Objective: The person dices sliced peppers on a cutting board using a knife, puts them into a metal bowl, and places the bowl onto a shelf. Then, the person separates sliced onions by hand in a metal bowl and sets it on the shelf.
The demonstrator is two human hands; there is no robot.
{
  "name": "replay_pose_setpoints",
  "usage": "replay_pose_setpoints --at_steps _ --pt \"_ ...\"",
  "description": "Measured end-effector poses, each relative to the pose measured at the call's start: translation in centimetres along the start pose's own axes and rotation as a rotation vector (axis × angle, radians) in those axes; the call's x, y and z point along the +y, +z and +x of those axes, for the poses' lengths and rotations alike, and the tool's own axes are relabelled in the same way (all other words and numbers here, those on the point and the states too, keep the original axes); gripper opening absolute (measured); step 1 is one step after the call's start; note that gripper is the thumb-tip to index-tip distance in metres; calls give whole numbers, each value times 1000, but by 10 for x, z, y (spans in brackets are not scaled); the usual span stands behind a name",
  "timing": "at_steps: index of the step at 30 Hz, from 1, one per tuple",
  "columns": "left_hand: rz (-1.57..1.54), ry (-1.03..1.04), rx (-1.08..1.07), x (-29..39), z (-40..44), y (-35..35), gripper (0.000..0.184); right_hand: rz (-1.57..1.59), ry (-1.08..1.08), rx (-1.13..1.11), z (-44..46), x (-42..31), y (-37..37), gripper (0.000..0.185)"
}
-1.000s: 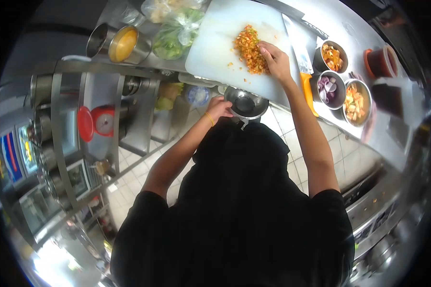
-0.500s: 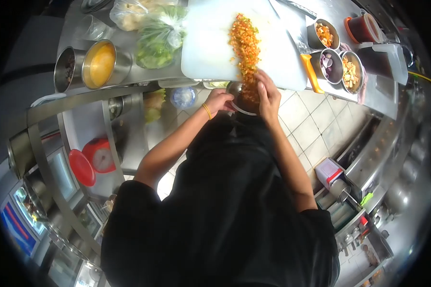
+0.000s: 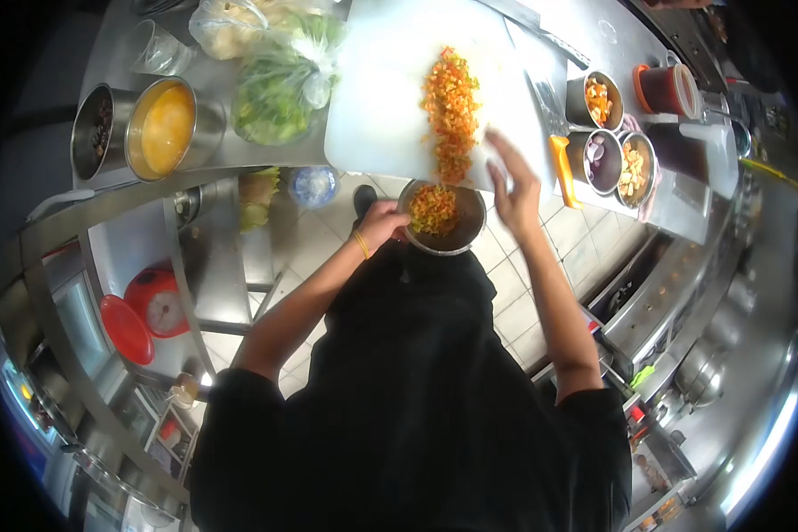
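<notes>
My left hand (image 3: 383,223) grips the rim of a steel bowl (image 3: 472,229) just below the counter edge. Chopped orange, red and green vegetables fill part of that bowl. Above it, a strip of the same chopped vegetables (image 3: 452,93) lies on a white cutting board (image 3: 377,115), reaching to the board's near edge. My right hand (image 3: 516,188) hovers to the right of the strip near the board's edge, fingers apart and holding nothing. Close by, to its right, rests a knife with an orange handle (image 3: 560,168).
Left of the board are a bag of green vegetables (image 3: 279,97), a steel container of yellow liquid (image 3: 161,129) and another with dark contents (image 3: 102,133). To the right stand small steel containers, one with cut purple onion (image 3: 597,160). A lidded red-rimmed tub (image 3: 669,91) sits beyond.
The bowl has come out from under the board edge, showing vegetables inside. My right hand has moved right, away from the strip, and opened. The strip on the board is shorter.
</notes>
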State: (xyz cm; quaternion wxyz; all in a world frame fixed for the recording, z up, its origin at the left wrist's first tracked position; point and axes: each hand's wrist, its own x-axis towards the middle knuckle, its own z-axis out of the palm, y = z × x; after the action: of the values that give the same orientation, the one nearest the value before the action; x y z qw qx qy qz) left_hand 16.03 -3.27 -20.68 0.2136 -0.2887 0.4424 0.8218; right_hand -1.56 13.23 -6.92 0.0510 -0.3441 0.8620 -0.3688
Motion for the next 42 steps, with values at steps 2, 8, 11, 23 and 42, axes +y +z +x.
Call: replay_pose_setpoints --at_steps 2,8,11,23,42 --pt "-26 16 29 -3 -3 0 13 -95 -1 46 49 50 8 48" --pt "-25 76 147 -10 -21 -10 13 2 -208 -90 152 74 56 61" --pt "-16 68 195 -2 -24 -7 13 84 -358 -314 169 64 63 57" --pt "104 77 121 26 -21 -11 17 378 -305 -298 71 27 53 16" --pt "92 84 70 17 -34 -47 14 300 37 7 4 2 34 33"
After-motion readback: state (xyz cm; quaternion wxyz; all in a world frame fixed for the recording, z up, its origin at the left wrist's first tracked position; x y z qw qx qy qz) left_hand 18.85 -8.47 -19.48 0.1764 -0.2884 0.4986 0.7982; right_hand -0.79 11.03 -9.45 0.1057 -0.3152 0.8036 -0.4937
